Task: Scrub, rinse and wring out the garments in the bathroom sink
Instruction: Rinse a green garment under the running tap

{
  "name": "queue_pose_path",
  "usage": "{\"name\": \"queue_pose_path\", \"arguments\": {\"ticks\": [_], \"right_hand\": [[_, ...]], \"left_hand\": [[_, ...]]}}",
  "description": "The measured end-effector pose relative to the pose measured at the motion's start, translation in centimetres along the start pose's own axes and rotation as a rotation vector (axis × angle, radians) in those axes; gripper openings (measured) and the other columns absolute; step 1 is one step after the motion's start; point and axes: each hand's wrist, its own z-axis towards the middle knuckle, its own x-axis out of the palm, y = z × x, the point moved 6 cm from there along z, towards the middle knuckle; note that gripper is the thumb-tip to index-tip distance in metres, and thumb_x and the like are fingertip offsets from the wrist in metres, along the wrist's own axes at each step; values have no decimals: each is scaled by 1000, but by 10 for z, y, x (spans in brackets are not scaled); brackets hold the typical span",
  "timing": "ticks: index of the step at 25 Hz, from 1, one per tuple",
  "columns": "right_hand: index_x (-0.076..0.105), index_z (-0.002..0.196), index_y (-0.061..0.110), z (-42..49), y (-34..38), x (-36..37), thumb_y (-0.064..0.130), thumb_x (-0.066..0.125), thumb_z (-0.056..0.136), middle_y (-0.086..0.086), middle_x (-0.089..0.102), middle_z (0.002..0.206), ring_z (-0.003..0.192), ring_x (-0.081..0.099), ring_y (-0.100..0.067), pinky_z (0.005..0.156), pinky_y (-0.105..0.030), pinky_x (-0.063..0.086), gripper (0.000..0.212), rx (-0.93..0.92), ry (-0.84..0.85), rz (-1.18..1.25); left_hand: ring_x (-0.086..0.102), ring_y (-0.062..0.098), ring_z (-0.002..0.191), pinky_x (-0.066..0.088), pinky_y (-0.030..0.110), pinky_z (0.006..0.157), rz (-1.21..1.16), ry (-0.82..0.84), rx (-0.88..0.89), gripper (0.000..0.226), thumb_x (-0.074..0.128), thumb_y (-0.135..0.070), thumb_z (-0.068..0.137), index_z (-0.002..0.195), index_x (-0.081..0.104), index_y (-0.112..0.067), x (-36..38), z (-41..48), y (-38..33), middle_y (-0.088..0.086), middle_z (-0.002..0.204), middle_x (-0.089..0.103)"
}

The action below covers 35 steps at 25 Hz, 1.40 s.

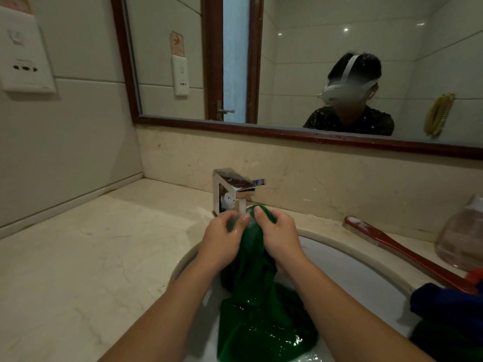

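We log the faucet (235, 186) behind the sink (352, 246), which is sunk in the counter (91, 257). The garment (261, 322) hangs into the sink under the spout, left hand (222, 239) and right hand (279, 236) gripping its top from either side. The brush (392, 244) lies on the counter right of the sink, with the container (462, 236) farther right and a second garment (444, 301) on the right rim.

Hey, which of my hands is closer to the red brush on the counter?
Right. The right hand grips the green garment on the side toward the red brush; the left hand grips it on the far side.

Pale tiles on the wall (86, 131). White plug plate (24, 56) up on the left. Big mirror (300, 74) in a brown wood frame, with a door (235, 61) and small bright lights (346, 29) seen in it. Cream stone counter (78, 244) below.
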Motion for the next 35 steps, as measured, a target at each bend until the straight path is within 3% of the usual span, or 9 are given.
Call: {"name": "queue_pose_path", "arguments": {"ticks": [3,9,12,16,20,23,29,31,35], "right_hand": [[75,96,19,4,2,-4,31,65,100,-2,77,88,89,73,-24,81,-43,59,17,-38,-26,9],[68,109,25,2,-6,6,39,67,98,3,73,106,101,70,-16,91,-41,59,18,19,-42,7],[64,109,28,-11,-8,23,42,64,99,5,71,102,93,69,-12,86,-40,60,17,5,37,-68],[61,108,29,-21,-12,29,46,51,104,10,67,97,88,64,-9,77,-32,55,20,-33,-20,-207],[65,96,22,-12,-6,13,33,50,107,3,66,85,78,62,-12,64,-27,47,21,3,-129,-132],[66,98,21,-6,0,-1,31,50,107,1,67,88,80,62,-13,68,-29,50,20,-25,-188,-82],[68,105,29,-11,-19,11,56,74,87,7,73,100,92,70,-12,79,-34,58,33,99,61,-95],[71,104,29,-12,-18,10,49,75,88,7,74,98,92,71,-13,84,-38,60,25,98,54,-90],[73,102,23,-8,-15,1,34,71,96,-1,77,94,88,75,-20,80,-41,63,13,129,-6,53]], "left_hand": [[68,8,81,51,29,71,25,42,-8,26,57,-48,99,86,69,-29,4,0,2,-11,82,71],[64,16,71,46,30,61,-118,-139,-126,30,56,-39,102,87,64,-14,-6,3,0,1,77,67],[66,18,69,47,27,56,-187,-221,-178,35,54,-41,102,91,67,-10,-19,5,9,6,77,70],[55,8,54,39,17,45,-182,-336,-125,42,57,-40,101,79,66,-6,-31,2,2,6,65,64],[58,8,57,47,23,52,-211,-280,-109,38,60,-42,99,82,70,-9,-28,1,-4,4,68,67],[60,5,58,44,18,51,-170,-199,-102,33,60,-43,98,83,69,-15,-18,0,-5,-3,67,67],[69,15,73,51,28,62,-200,-150,-176,31,61,-44,98,87,72,-17,-15,-2,-2,0,78,72],[70,16,71,53,28,61,-222,-122,-188,33,62,-45,97,88,74,-16,-15,-3,-2,1,75,74],[76,14,81,62,32,76,-278,0,-175,23,71,-33,93,104,75,-14,-7,-1,-2,2,90,79]]}}
